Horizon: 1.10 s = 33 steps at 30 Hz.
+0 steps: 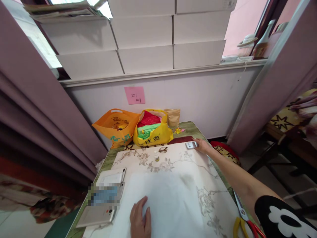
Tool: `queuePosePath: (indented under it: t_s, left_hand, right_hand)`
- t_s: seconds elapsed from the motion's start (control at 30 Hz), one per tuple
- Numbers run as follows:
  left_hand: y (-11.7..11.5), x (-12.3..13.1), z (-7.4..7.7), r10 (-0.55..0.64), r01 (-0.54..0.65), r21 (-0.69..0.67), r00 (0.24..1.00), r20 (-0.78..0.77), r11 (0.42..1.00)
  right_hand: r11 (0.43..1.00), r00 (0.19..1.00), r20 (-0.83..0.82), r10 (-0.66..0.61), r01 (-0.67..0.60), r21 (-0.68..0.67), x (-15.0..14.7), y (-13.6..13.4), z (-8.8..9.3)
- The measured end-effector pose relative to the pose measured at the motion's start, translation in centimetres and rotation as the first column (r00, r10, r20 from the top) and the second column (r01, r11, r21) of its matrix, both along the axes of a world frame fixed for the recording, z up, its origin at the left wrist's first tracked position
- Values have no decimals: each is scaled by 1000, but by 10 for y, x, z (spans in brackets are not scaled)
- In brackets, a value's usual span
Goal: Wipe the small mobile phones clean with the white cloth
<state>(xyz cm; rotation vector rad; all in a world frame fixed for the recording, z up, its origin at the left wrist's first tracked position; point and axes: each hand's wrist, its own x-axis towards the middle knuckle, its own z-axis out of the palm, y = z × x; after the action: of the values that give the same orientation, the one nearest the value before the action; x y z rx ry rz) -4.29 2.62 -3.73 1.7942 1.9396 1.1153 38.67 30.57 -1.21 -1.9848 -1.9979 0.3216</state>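
My left hand [140, 218] rests at the near edge of the table on a pale translucent sheet [170, 201], its fingers apart and nothing in it. At the far right of the table, my right hand [201, 145] has its fingers on a small silver-white device [191, 145] with a dark screen, which lies on the flowered mat [208, 172]. Left of the device are a pair of glasses [163, 150] and a small bottle [156, 156] with yellowish contents.
An orange bag [116, 127], a filled yellow bag [156, 132] and a brown paper packet [173, 117] stand at the back. Phones [109, 177] line the left side. Scissors [242, 213] with red and yellow handles lie at the near right.
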Motion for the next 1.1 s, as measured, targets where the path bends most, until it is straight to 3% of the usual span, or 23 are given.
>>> queuePosePath:
  t_s: [0.23, 0.73, 0.97, 1.03, 1.1]
  left_hand:
    - [-1, 4, 1, 28, -28, 4, 999, 23, 1000]
    - [-10, 12, 11, 59, -57, -44, 996, 63, 997]
    - [-12, 15, 12, 50, -47, -44, 997, 66, 998]
    - [-14, 17, 16, 44, -42, -44, 998, 51, 998]
    - [-17, 20, 20, 43, -41, -43, 998, 44, 998]
  right_hand:
    - [948, 947, -85, -308, 313, 56, 15, -18, -13]
    - [924, 919, -154, -362, 376, 70, -3, -24, -18]
    - [905, 906, -142, -399, 414, 100, -16, -34, 5]
    - [898, 905, -156, -395, 416, 141, -34, -46, 18]
    - [918, 938, -218, -271, 320, 235, -64, -69, 32]
